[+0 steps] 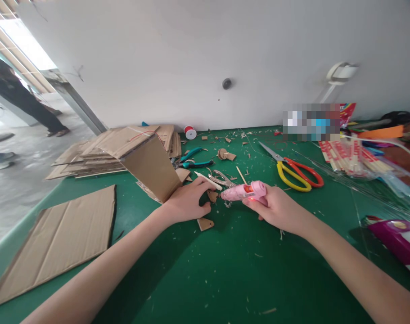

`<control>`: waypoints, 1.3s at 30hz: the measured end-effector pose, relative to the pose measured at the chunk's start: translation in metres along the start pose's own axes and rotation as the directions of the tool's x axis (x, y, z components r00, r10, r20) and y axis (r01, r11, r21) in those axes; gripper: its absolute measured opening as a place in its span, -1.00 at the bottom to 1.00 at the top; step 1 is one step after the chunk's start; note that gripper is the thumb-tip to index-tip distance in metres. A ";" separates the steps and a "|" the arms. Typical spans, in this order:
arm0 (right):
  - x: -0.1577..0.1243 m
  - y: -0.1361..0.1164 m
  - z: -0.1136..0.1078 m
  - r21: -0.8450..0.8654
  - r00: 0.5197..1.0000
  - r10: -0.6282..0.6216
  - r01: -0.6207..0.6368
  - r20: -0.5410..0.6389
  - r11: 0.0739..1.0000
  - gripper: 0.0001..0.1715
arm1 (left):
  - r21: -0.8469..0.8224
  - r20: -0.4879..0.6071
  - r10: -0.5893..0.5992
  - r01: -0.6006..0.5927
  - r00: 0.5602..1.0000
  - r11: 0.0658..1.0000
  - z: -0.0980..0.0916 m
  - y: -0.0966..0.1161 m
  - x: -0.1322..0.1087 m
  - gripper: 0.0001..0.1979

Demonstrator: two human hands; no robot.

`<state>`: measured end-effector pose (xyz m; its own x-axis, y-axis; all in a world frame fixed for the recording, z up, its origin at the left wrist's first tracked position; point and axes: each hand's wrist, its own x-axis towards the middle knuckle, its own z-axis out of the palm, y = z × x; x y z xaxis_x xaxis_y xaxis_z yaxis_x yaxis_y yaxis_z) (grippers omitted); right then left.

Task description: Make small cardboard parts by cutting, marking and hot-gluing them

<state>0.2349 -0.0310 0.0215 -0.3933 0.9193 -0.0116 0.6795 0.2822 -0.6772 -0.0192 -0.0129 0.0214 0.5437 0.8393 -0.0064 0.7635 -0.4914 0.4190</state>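
My right hand [275,209] is closed around the handle of a pink hot glue gun [243,191]. A light glows orange near its grip, and the nozzle points left. At the nozzle's tip is a small cardboard piece [212,196], between the curved thumb and finger of my left hand [187,201]. Another small cardboard piece [205,224] with a hole lies just below that thumb. A folded cardboard panel [152,166] stands tilted beside my left wrist. Behind my left fingers lie a white stick [208,180] and a silver metal tool [222,177], partly hidden.
Teal-handled pliers [194,164], yellow-and-red scissors [294,172] and a red wire spool [190,132] lie on the green table [198,279]. Stacked cardboard [86,155] and a flat sheet [66,238] are left; wrapped sticks [353,155] and a purple object [394,243] are right. A person [22,94] stands far left.
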 end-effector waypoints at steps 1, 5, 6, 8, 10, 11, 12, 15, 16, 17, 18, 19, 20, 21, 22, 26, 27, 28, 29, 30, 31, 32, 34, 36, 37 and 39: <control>0.000 0.000 0.000 -0.007 1.000 0.004 -0.004 -0.001 1.000 -0.64 | 0.002 -0.001 -0.002 0.002 1.000 1.000 0.000 0.000 0.000 -0.63; 0.001 0.001 0.001 -0.029 1.000 0.011 -0.011 -0.017 1.000 -0.65 | 0.011 0.009 -0.013 0.013 1.000 1.000 0.000 -0.001 0.000 -0.62; 0.001 0.002 0.002 -0.032 1.000 0.012 -0.013 -0.022 0.999 -0.64 | 0.012 0.011 -0.015 0.015 1.000 1.000 0.000 -0.001 0.000 -0.62; 0.001 0.002 0.002 -0.033 1.000 0.011 -0.012 -0.029 0.999 -0.64 | 0.014 0.007 -0.016 0.016 1.000 1.000 0.000 -0.001 0.000 -0.61; 0.001 0.002 0.002 -0.034 1.000 0.007 -0.008 -0.031 0.999 -0.63 | 0.009 0.001 -0.009 0.009 1.000 1.000 0.000 -0.002 0.000 -0.61; 0.001 0.002 0.002 -0.035 1.000 0.004 -0.005 -0.028 0.999 -0.64 | 0.002 -0.003 -0.006 0.006 1.000 1.000 0.000 -0.002 0.000 -0.60; 0.001 0.002 0.002 -0.039 1.000 0.001 -0.002 -0.025 0.999 -0.64 | -0.007 -0.008 -0.003 0.003 1.000 1.000 0.000 -0.002 -0.001 -0.58; 0.001 0.002 0.002 -0.050 1.000 0.002 -0.003 -0.018 0.999 -0.65 | -0.028 -0.029 -0.003 0.002 1.000 1.000 0.000 -0.002 0.000 -0.55; 0.001 0.002 0.002 -0.054 1.000 0.003 -0.004 -0.017 0.999 -0.65 | -0.029 -0.038 -0.005 0.004 0.999 1.000 0.001 -0.002 0.000 -0.55; 0.001 0.002 0.002 -0.057 1.000 0.003 -0.004 -0.012 0.998 -0.65 | -0.029 -0.044 -0.006 0.005 0.999 1.000 0.002 -0.002 0.000 -0.55; 0.001 0.002 0.002 -0.057 1.000 0.002 -0.002 -0.007 0.998 -0.65 | -0.029 -0.049 -0.005 0.004 0.999 1.000 0.002 -0.002 0.001 -0.55; 0.001 0.001 0.002 -0.053 1.000 -0.003 0.003 0.001 0.999 -0.65 | -0.031 -0.052 -0.003 0.001 0.999 1.000 0.003 -0.002 0.001 -0.55; 0.001 0.001 0.002 -0.046 1.000 -0.009 0.009 0.009 0.999 -0.66 | -0.037 -0.053 0.001 -0.003 0.999 0.999 0.003 -0.003 0.001 -0.55; 0.001 0.000 0.002 -0.038 1.000 -0.013 0.014 0.014 0.999 -0.66 | -0.043 -0.053 0.006 -0.008 0.999 0.999 0.004 -0.003 0.001 -0.54; 0.000 0.000 0.002 -0.030 1.000 -0.014 0.015 0.018 0.999 -0.66 | -0.048 -0.053 0.011 -0.014 0.999 0.999 0.004 -0.003 0.001 -0.54; 0.000 -0.001 0.002 -0.038 1.000 -0.004 0.005 0.022 0.999 -0.64 | -0.048 -0.060 0.012 -0.015 0.998 0.999 0.004 -0.004 0.002 -0.51; 0.000 -0.001 0.003 -0.043 1.000 -0.006 0.007 0.025 0.999 -0.63 | -0.046 -0.059 0.010 -0.012 0.998 0.999 0.004 -0.004 0.002 -0.51; 0.000 0.000 0.003 -0.044 1.000 -0.008 0.009 0.026 0.999 -0.63 | -0.044 -0.057 0.008 -0.010 0.998 0.999 0.003 -0.004 0.002 -0.51; 0.000 0.000 0.003 -0.043 1.000 -0.009 0.010 0.024 0.999 -0.63 | -0.043 -0.055 0.007 -0.010 0.998 0.999 0.003 -0.004 0.002 -0.51; -0.001 -0.001 0.003 -0.036 1.000 -0.009 0.010 0.024 0.999 -0.64 | -0.043 -0.053 0.007 -0.010 0.999 0.999 0.003 -0.004 0.002 -0.51; -0.001 -0.001 0.003 -0.027 1.000 -0.009 0.010 0.023 1.000 -0.64 | -0.043 -0.053 0.006 -0.009 0.999 0.999 0.003 -0.004 0.002 -0.51; -0.002 -0.001 0.003 -0.017 1.000 -0.011 0.011 0.025 1.000 -0.65 | -0.044 -0.054 0.005 -0.007 0.999 0.999 0.003 -0.004 0.002 -0.51; -0.002 -0.002 0.002 -0.006 0.999 -0.013 0.014 0.029 1.000 -0.67 | -0.046 -0.057 0.000 -0.003 0.998 0.999 0.003 -0.004 0.002 -0.51; -0.002 -0.003 0.001 0.001 0.999 -0.018 0.018 0.028 1.000 -0.67 | -0.046 -0.055 -0.002 0.000 0.998 0.999 0.004 -0.004 0.002 -0.51; -0.002 -0.002 0.001 0.001 1.000 -0.018 0.018 0.018 1.000 -0.67 | -0.046 -0.053 -0.003 0.000 0.999 0.999 0.004 -0.004 0.002 -0.50; -0.001 -0.001 0.000 0.000 1.000 -0.013 0.013 -0.011 1.000 -0.67 | -0.048 -0.055 -0.001 -0.002 0.999 0.999 0.004 -0.005 0.002 -0.49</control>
<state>0.2344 -0.0323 0.0222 -0.3954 0.9185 0.0056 0.6745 0.2945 -0.6770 -0.0206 -0.0102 0.0156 0.5233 0.8511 0.0428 0.7448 -0.4812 0.4623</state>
